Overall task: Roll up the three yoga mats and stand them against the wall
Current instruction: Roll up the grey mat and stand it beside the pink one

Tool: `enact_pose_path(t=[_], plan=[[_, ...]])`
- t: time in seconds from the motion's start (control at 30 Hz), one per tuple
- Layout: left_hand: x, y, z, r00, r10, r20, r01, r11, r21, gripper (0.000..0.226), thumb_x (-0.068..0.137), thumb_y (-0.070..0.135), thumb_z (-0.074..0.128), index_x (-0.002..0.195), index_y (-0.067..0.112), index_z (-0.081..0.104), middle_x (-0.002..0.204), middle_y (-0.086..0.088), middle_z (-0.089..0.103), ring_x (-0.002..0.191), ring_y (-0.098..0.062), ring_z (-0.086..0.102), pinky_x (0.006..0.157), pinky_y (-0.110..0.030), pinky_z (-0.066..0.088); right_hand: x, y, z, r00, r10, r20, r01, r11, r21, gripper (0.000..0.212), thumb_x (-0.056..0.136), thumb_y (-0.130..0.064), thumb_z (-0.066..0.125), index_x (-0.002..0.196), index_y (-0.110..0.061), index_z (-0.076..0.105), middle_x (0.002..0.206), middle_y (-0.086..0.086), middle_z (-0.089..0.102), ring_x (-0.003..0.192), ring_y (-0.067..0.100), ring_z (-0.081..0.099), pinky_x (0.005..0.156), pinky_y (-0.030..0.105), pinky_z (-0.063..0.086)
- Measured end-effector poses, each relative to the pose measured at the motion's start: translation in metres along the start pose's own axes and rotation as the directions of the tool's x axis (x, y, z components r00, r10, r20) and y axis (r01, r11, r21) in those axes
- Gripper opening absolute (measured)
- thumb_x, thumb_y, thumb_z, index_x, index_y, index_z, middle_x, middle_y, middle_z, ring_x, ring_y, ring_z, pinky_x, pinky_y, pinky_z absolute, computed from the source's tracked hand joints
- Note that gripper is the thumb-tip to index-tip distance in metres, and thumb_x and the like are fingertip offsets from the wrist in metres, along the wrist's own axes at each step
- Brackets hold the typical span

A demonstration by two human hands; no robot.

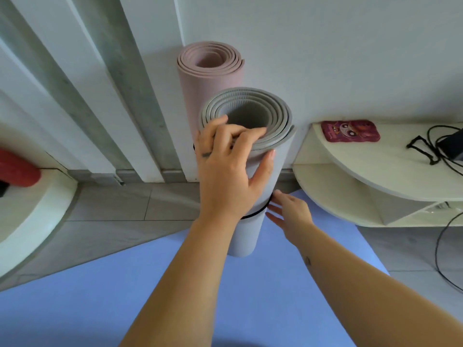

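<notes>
Reaching forward from the lower edge of the view, two bare forearms cross above a flat, unrolled blue foam yoga mat (75, 309) that covers the near part of the grey tiled floor (112, 204). The right hand (292, 216) is held low with its fingers straight and spread, the tips at or just beside a thin black strap (258, 212) that circles the lower half of a rolled grey foam yoga mat (246, 236); whether they actually touch cannot be told. The left hand (225, 169) is higher, with the back of the hand towards the camera. It grips the top end of the grey roll, fingers curled over the rim into the coil and thumb stretched along the outer side.

The grey roll stands upright with its bottom end on the far edge of the blue mat, and its open spiral of layers faces the camera. Just behind it, a rolled dusty-pink foam yoga mat (208, 78) stands on end against the white wall (325, 46), its coil looser. To the right, a cream curved shelf unit (363, 166) meets the wall and carries a pink cartoon-printed pad (350, 130) at its back edge and tangled black cords (426, 149) farther right.
</notes>
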State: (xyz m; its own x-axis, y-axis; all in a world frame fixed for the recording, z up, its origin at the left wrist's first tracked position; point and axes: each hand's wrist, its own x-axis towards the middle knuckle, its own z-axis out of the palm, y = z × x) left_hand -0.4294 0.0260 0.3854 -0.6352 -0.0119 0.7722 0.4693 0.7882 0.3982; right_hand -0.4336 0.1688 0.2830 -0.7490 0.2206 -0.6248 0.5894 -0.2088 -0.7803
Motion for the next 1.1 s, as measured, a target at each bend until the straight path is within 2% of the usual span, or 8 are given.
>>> enact_pose_path(t=[0.3, 0.47, 0.57, 0.73, 0.83, 0.93, 1.0, 1.1], plan=[[-0.005, -0.002, -0.005, 0.996, -0.031, -0.08, 0.026, 0.998, -0.065, 0.031, 0.087, 0.032, 0.055, 0.101, 0.009, 0.07, 0.097, -0.001, 0.05, 0.111, -0.026, 0.041, 0.101, -0.04, 0.038, 0.033, -0.02, -0.013, 0.962, 0.115, 0.248, -0.063, 0.976, -0.21, 0.017, 0.089, -0.011, 0.065, 0.101, 0.002, 0.068, 0.09, 0.01, 0.068, 0.078, 0.015, 0.064, 0.068, 0.024, 0.053], [-0.005, -0.007, -0.015, 0.996, -0.034, -0.081, 0.031, 0.998, -0.048, 0.029, 0.084, 0.03, 0.059, 0.097, 0.007, 0.071, 0.089, -0.01, 0.056, 0.102, -0.025, 0.046, 0.102, -0.032, 0.036, 0.031, -0.034, -0.001, 0.968, 0.014, 0.249, 0.14, 0.796, -0.589, 0.016, 0.094, -0.013, 0.053, 0.087, 0.0, 0.059, 0.077, 0.008, 0.056, 0.07, 0.017, 0.056, 0.067, 0.029, 0.056], [-0.005, -0.008, -0.019, 0.997, -0.015, -0.07, 0.013, 1.0, -0.022, 0.029, 0.083, 0.032, 0.06, 0.093, 0.006, 0.071, 0.086, -0.008, 0.056, 0.095, -0.021, 0.045, 0.094, -0.031, 0.039, 0.04, -0.009, -0.002, 0.985, 0.015, 0.173, 0.116, 0.687, -0.718, 0.02, 0.096, -0.019, 0.05, 0.087, -0.001, 0.055, 0.077, 0.01, 0.05, 0.069, 0.019, 0.055, 0.076, 0.037, 0.057], [-0.006, -0.006, -0.022, 0.999, -0.019, -0.031, 0.018, 0.999, -0.027, 0.029, 0.083, 0.033, 0.061, 0.095, 0.007, 0.071, 0.088, -0.007, 0.056, 0.094, -0.022, 0.046, 0.091, -0.029, 0.039, 0.048, 0.027, 0.0, 0.993, 0.051, 0.105, 0.014, 0.842, -0.539, 0.017, 0.094, -0.012, 0.05, 0.08, -0.004, 0.051, 0.077, 0.011, 0.047, 0.07, 0.024, 0.05, 0.067, 0.03, 0.049], [-0.007, -0.011, -0.03, 1.0, -0.009, -0.003, 0.009, 0.999, -0.039, 0.032, 0.085, 0.036, 0.06, 0.099, 0.009, 0.07, 0.095, -0.005, 0.055, 0.098, -0.022, 0.048, 0.094, -0.025, 0.036, 0.037, 0.008, -0.004, 0.981, -0.086, 0.176, 0.158, 0.876, -0.456, 0.018, 0.097, -0.016, 0.049, 0.107, -0.005, 0.059, 0.099, 0.009, 0.062, 0.078, 0.015, 0.058, 0.075, 0.032, 0.046], [-0.01, -0.009, -0.038, 0.995, -0.102, 0.018, 0.104, 0.984, -0.147, 0.04, 0.085, 0.045, 0.057, 0.11, 0.016, 0.065, 0.118, -0.005, 0.042, 0.117, -0.025, 0.043, 0.1, -0.038, 0.039, 0.003, -0.03, -0.017, 0.93, -0.266, 0.254, 0.32, 0.927, -0.199, 0.026, 0.099, -0.024, 0.044, 0.12, -0.016, 0.058, 0.107, 0.007, 0.064, 0.091, 0.019, 0.06, 0.079, 0.035, 0.05], [-0.01, -0.009, -0.04, 0.915, -0.393, 0.088, 0.402, 0.875, -0.271, 0.052, 0.081, 0.053, 0.055, 0.126, 0.027, 0.051, 0.136, 0.001, 0.032, 0.135, -0.02, 0.031, 0.109, -0.037, 0.032, -0.022, -0.048, -0.018, 0.896, -0.297, 0.328, 0.347, 0.932, -0.103, 0.032, 0.1, -0.039, 0.038, 0.122, -0.024, 0.057, 0.114, 0.0, 0.063, 0.1, 0.015, 0.059, 0.081, 0.038, 0.049], [-0.003, -0.01, -0.046, 0.517, -0.686, 0.511, 0.845, 0.316, -0.431, 0.069, 0.075, 0.073, 0.052, 0.134, 0.039, 0.044, 0.14, 0.02, 0.044, 0.129, 0.001, 0.04, 0.111, -0.041, 0.031, -0.045, -0.054, -0.003, 0.937, -0.223, 0.268, 0.274, 0.946, -0.172, 0.049, 0.096, -0.058, 0.033, 0.131, -0.027, 0.046, 0.129, -0.007, 0.051, 0.118, 0.016, 0.048, 0.086, 0.045, 0.043]])
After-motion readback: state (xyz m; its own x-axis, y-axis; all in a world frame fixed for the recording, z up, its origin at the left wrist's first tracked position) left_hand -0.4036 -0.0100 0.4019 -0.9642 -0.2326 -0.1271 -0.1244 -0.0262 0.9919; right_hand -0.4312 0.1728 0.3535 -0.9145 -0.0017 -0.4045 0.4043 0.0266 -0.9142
